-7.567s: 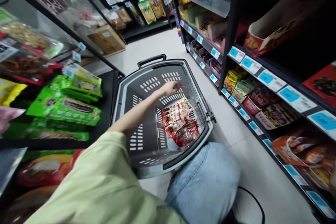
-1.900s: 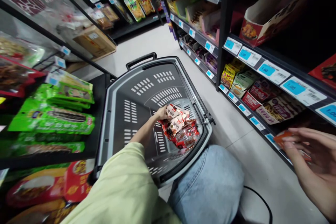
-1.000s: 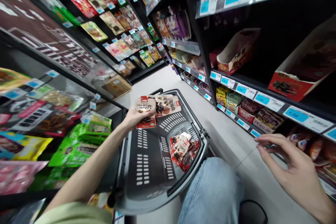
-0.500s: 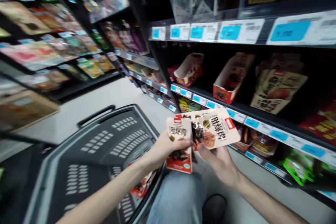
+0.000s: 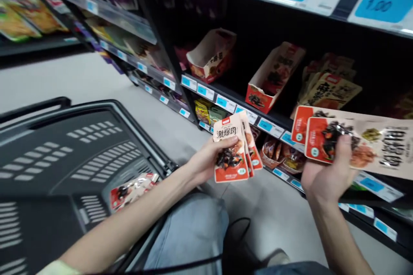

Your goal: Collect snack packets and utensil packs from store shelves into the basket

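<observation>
Several red-and-cream snack packets [image 5: 231, 154] are fanned out in my left hand [image 5: 206, 159], thumb pressed on the front one. Larger packets of the same design [image 5: 364, 139] lie in my right hand [image 5: 329, 176], at least two overlapping, with the thumb across their front. They reach up close to the lower shelf's edge, in front of cream packets [image 5: 332, 90] stacked on it. An open red-and-white display box [image 5: 274, 75] with a few packets inside stands on that shelf. Left of it sits another open box [image 5: 211, 56]; its inside looks bare where visible.
A dark grey shopping basket [image 5: 97, 137] stands at my left, with red-and-cream packets [image 5: 132, 189] lying in it. Price labels [image 5: 226, 103] line the shelf edges. Bagged snacks [image 5: 274, 152] fill the bottom shelf. My knee [image 5: 190, 232] is below my hands.
My hands have moved apart: the right one went right and toward the shelf with its packets, the left keeps its fanned packets. The view has turned toward the shelf.
</observation>
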Action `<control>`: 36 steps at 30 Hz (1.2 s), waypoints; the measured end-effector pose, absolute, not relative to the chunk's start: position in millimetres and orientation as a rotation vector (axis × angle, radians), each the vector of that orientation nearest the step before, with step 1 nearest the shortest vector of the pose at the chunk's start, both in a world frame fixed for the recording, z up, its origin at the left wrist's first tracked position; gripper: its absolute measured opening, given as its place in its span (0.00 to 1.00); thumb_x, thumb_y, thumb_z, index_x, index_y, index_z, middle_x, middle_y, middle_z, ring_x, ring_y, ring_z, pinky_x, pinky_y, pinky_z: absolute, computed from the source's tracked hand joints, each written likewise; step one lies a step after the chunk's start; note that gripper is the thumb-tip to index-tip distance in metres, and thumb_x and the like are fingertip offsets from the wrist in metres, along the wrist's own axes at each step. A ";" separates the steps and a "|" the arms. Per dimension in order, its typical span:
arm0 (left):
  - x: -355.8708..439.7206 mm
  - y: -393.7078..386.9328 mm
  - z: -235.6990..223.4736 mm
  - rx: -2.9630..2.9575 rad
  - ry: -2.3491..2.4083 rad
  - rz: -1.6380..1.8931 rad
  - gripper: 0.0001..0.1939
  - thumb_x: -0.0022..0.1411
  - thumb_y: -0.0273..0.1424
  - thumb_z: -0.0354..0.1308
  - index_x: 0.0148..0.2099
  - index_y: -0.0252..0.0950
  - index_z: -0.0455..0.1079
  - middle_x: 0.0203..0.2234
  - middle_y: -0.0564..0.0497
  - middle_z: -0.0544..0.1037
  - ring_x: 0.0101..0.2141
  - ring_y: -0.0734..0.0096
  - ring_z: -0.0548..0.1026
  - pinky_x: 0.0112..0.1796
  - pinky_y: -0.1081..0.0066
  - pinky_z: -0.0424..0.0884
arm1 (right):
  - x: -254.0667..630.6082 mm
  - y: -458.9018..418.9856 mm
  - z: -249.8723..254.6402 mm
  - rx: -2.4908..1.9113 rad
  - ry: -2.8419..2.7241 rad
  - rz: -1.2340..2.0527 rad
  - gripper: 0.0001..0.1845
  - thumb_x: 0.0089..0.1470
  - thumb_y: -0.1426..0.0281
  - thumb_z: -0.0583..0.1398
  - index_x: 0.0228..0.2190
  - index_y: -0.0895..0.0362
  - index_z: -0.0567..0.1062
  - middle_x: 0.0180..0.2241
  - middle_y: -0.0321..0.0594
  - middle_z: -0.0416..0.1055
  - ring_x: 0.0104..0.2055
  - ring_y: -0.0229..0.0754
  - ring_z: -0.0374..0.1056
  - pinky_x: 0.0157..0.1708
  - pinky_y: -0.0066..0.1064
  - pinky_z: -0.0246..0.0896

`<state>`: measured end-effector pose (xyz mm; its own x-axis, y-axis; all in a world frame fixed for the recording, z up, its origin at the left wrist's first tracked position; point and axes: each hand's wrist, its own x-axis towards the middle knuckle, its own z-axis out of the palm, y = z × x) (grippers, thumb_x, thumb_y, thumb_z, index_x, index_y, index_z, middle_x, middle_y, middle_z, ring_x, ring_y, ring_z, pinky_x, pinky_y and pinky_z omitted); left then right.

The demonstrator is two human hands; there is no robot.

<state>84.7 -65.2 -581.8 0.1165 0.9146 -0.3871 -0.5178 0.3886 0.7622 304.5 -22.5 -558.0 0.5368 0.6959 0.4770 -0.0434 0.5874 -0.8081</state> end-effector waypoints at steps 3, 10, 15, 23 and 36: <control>83.9 -61.3 -577.3 0.413 0.981 1.205 0.20 0.51 0.31 0.72 0.47 0.38 0.77 0.41 0.44 0.85 0.42 0.49 0.84 0.45 0.52 0.83 | 299.2 -20.8 -560.8 -0.827 -0.923 0.525 0.20 0.63 0.68 0.61 0.56 0.45 0.72 0.61 0.37 0.68 0.66 0.48 0.64 0.64 0.50 0.65; 86.0 -64.2 -577.9 0.423 0.995 1.242 0.23 0.48 0.25 0.71 0.48 0.39 0.75 0.44 0.47 0.85 0.44 0.50 0.84 0.49 0.50 0.81 | 297.0 -26.3 -558.4 -0.843 -1.033 0.548 0.20 0.59 0.63 0.64 0.52 0.53 0.75 0.55 0.45 0.74 0.61 0.52 0.69 0.62 0.51 0.66; 90.4 -66.2 -578.1 0.433 0.945 1.287 0.24 0.54 0.32 0.73 0.52 0.37 0.73 0.46 0.44 0.84 0.45 0.52 0.83 0.48 0.54 0.81 | 293.0 -34.3 -575.1 -1.003 -1.225 1.092 0.21 0.51 0.58 0.72 0.44 0.54 0.80 0.45 0.43 0.81 0.47 0.51 0.78 0.52 0.46 0.75; 101.9 -74.7 -577.2 0.571 0.895 1.306 0.33 0.51 0.35 0.77 0.58 0.34 0.72 0.49 0.39 0.83 0.48 0.50 0.82 0.51 0.58 0.79 | 274.1 -41.3 -592.6 -1.043 -1.177 1.430 0.24 0.44 0.62 0.76 0.42 0.55 0.79 0.45 0.43 0.83 0.44 0.48 0.78 0.49 0.40 0.75; 96.5 -66.2 -573.0 0.251 1.115 1.369 0.15 0.63 0.28 0.67 0.52 0.32 0.75 0.41 0.40 0.85 0.33 0.61 0.85 0.36 0.64 0.83 | 306.7 -22.4 -570.2 -0.792 -0.858 1.172 0.19 0.50 0.57 0.73 0.43 0.48 0.81 0.46 0.35 0.81 0.45 0.41 0.78 0.50 0.35 0.75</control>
